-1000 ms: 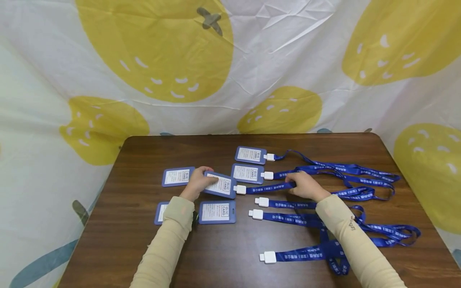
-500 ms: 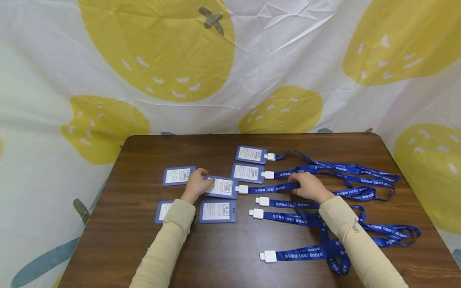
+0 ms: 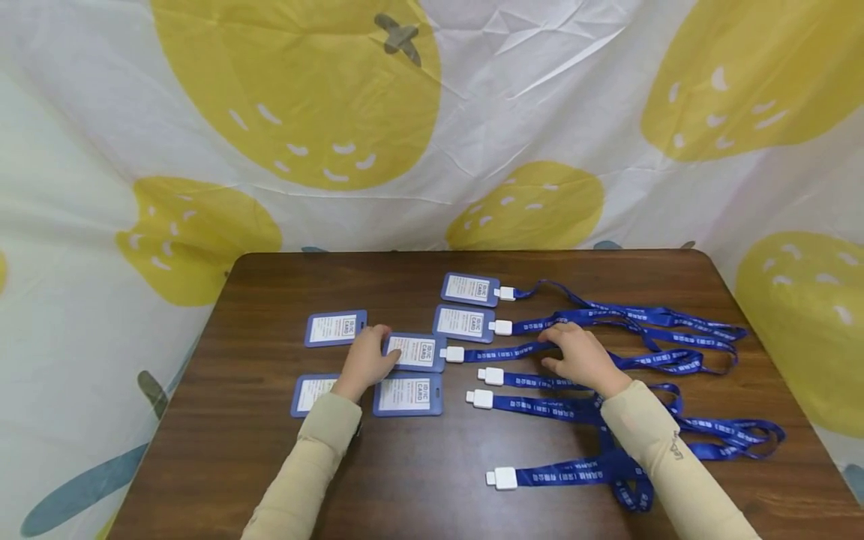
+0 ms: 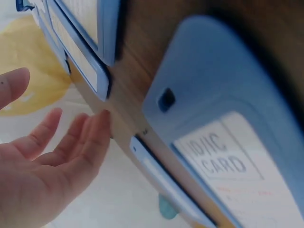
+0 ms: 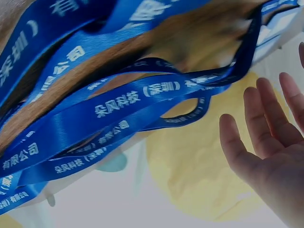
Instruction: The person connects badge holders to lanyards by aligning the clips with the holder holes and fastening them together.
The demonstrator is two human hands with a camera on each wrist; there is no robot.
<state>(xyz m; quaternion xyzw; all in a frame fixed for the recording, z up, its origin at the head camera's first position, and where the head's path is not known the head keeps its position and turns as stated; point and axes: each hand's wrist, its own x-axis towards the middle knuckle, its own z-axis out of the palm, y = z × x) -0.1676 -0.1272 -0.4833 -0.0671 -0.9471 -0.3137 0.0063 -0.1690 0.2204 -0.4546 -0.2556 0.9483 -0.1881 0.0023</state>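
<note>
A blue ID card holder (image 3: pixel 413 351) lies on the table, joined by a white clip (image 3: pixel 455 355) to a blue lanyard (image 3: pixel 502 352). My left hand (image 3: pixel 367 360) is just left of this holder with its fingers loosely bent; the left wrist view shows no grip on anything. My right hand (image 3: pixel 582 358) hovers at that lanyard's strap. Its fingers are spread and hold nothing in the right wrist view, where printed blue straps (image 5: pixel 118 102) run beside it. Two more joined holders, an upper one (image 3: pixel 470 289) and a lower one (image 3: pixel 463 323), lie just behind.
Three loose card holders lie on the left: one at the back (image 3: pixel 335 328), one in front (image 3: pixel 407 396), one partly under the left sleeve (image 3: pixel 313 394). Three lanyards with bare white clips, among them the front clip (image 3: pixel 502 478), lie on the brown table (image 3: pixel 418 480). A patterned curtain (image 3: pixel 378 217) stands behind.
The joined card holder has gone from raised and tilted to flat on the table. My left hand has let go of it and shifted slightly nearer; my right hand has released the strap.
</note>
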